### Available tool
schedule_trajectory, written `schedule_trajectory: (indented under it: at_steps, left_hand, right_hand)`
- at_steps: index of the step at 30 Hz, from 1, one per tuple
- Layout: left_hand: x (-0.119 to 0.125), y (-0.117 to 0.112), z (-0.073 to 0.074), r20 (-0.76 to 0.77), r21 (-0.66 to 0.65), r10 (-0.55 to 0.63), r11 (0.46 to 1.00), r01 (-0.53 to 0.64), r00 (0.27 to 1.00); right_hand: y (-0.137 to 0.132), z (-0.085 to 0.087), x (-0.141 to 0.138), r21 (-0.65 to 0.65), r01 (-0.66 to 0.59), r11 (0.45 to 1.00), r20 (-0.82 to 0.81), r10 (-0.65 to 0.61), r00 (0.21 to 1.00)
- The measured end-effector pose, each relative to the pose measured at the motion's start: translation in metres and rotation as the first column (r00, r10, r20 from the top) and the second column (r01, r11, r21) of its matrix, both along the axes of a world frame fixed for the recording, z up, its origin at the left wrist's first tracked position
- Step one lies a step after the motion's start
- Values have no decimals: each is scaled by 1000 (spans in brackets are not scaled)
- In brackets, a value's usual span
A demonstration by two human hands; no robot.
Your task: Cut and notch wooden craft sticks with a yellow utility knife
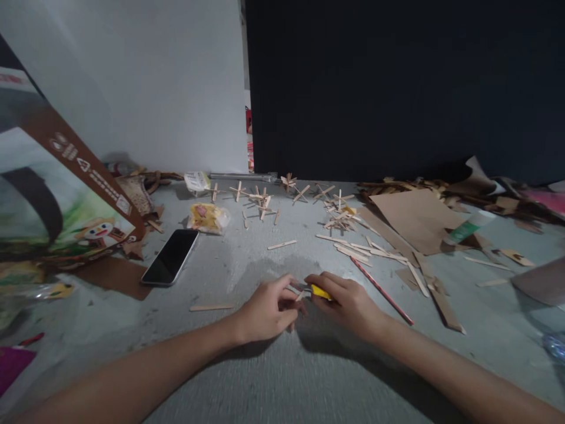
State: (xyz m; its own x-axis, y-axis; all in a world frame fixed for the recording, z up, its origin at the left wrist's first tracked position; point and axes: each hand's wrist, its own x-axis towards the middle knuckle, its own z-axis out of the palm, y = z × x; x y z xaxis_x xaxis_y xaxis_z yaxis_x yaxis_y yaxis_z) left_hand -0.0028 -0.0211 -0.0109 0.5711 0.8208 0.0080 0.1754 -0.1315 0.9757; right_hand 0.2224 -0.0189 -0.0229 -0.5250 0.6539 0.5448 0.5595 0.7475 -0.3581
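My right hand (pixel 351 303) is closed around a yellow-handled craft knife (pixel 320 292), its thin grey blade pointing left. Facing it, my left hand (pixel 267 311) pinches a short piece of wooden craft stick (pixel 301 295) close to the blade; whether blade and wood touch is too small to tell. To the left of my left hand, a whole craft stick (pixel 212 307) lies flat. Another stick (pixel 282 245) rests beyond both hands. A loose pile of sticks (pixel 359 250) lies farther right, with a red pencil (pixel 383 291) slanting beside my right hand.
Several crossed-stick shapes (pixel 301 194) stand toward the back. A black phone (pixel 171 258), a wrapped snack (pixel 207 218) and a large printed bag (pixel 66 194) occupy the left. On the right are brown cardboard (pixel 412 218), a glue stick (pixel 471 227) and a cup-like object (pixel 541 282).
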Motion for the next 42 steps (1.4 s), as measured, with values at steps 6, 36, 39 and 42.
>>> schedule_trajectory:
  at_steps: [6, 36, 39, 42]
  left_hand:
    - [1, 1, 0, 93, -73, 31, 997, -24, 995]
    - [0, 8, 4, 166, -203, 132, 974, -98, 977]
    - [0, 8, 3, 159, -189, 121, 978, -90, 980]
    - [0, 8, 2, 148, -171, 124, 980, -99, 981]
  right_hand:
    - [1, -3, -1, -25, 31, 999, -95, -33, 995]
    - [10, -2, -4, -83, 67, 994, -192, -82, 978]
    - [10, -5, -3, -65, 42, 997, -169, -53, 984]
    - [10, -10, -2, -91, 65, 994, -165, -80, 983]
